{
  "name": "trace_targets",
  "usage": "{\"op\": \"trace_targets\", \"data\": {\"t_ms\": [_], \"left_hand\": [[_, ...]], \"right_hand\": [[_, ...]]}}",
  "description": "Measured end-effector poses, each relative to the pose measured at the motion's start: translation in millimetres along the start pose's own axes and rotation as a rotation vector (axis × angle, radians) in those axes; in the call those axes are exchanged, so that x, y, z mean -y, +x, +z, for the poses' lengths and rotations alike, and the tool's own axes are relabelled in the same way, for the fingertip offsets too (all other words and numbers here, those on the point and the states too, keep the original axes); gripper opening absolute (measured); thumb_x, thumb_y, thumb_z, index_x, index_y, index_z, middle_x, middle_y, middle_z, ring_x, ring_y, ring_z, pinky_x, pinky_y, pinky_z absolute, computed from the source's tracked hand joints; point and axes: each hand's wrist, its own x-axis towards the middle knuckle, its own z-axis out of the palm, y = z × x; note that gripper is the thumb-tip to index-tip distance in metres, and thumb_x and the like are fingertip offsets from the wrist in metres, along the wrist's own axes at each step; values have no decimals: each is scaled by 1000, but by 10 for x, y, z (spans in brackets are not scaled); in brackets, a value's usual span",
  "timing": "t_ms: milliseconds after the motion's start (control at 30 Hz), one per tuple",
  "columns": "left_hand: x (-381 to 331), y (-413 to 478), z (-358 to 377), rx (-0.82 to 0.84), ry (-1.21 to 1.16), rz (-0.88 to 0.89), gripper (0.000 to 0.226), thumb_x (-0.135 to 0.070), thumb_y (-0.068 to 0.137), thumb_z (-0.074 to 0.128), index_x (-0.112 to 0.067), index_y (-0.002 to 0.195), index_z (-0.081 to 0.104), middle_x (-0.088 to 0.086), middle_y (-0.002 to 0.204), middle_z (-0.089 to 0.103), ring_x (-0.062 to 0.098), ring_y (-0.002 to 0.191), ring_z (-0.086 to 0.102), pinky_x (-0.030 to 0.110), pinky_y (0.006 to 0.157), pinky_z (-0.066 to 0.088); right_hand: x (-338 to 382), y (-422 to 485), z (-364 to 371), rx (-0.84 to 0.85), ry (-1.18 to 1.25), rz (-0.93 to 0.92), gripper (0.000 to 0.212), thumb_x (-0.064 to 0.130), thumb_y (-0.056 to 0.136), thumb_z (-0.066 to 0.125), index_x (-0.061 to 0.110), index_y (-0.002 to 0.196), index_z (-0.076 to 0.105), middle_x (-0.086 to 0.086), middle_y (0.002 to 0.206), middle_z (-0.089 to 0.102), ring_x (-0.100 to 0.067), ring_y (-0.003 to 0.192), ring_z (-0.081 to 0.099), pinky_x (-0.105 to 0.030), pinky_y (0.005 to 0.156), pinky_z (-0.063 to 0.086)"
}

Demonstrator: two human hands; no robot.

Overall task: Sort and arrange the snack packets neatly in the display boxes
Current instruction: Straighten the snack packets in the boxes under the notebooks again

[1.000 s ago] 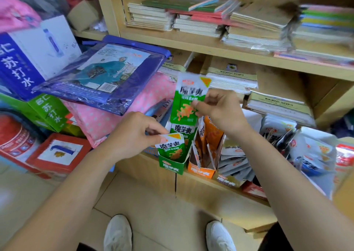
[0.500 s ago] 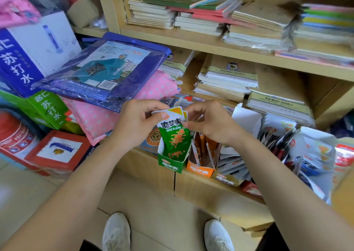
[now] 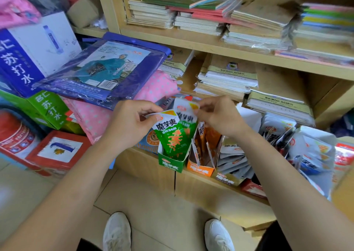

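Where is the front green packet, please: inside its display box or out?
Inside: the front green packet stands, lower end within the green display box.

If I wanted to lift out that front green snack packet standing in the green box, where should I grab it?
Probably pinch the front green packet by its flat white top edge, coming from above. Its lower half is sunk in the green display box, whose walls block the sides; only the top stands free. The left hand pinches it there now.
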Motion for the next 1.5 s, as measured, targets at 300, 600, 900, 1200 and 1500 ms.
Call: {"op": "trace_targets", "data": {"t_ms": [300, 600, 900, 1200, 1500], "left_hand": [[-12, 163, 357, 125, 174, 235, 18, -8, 79, 83, -25, 85, 80, -9, 89, 67, 12, 83, 61, 41, 74, 54], [40, 259, 696, 114, 811, 271, 70, -54, 69, 80, -30, 132, 58, 2, 135, 42, 28, 119, 35, 43, 90, 36], [117, 186, 687, 174, 749, 316, 45, -44, 87, 67, -35, 130, 61, -14, 129, 54, 25, 117, 39, 42, 88, 31], [47, 319, 615, 161, 526, 234, 18, -38, 77, 82, -36, 90, 69, -18, 84, 62, 12, 114, 41, 35, 87, 19], [-34, 362, 606, -263, 452, 364, 21, -19, 69, 88, -27, 77, 70, -14, 70, 46, 18, 82, 49, 32, 79, 20]], "right_hand": [[-54, -33, -54, -48, -284, -147, 30, 9, 86, 73, 13, 116, 73, -1, 107, 70, -14, 96, 60, -31, 89, 47], [-97, -43, -14, 46, -369, -184, 51, 6, 83, 70, 20, 132, 64, 3, 101, 56, -7, 93, 41, -27, 89, 31], [-212, -53, 25, 20, -455, -210, 19, 10, 84, 73, 13, 102, 76, -3, 116, 66, -25, 113, 56, -34, 99, 41], [-194, -94, -35, 46, -396, -181, 35, 2, 80, 70, 14, 113, 72, -2, 118, 69, -25, 113, 61, -43, 98, 51], [-181, -92, -6, 60, -327, -138, 48, 4, 83, 65, 20, 129, 64, -4, 108, 67, -25, 103, 58, -38, 87, 49]]}}
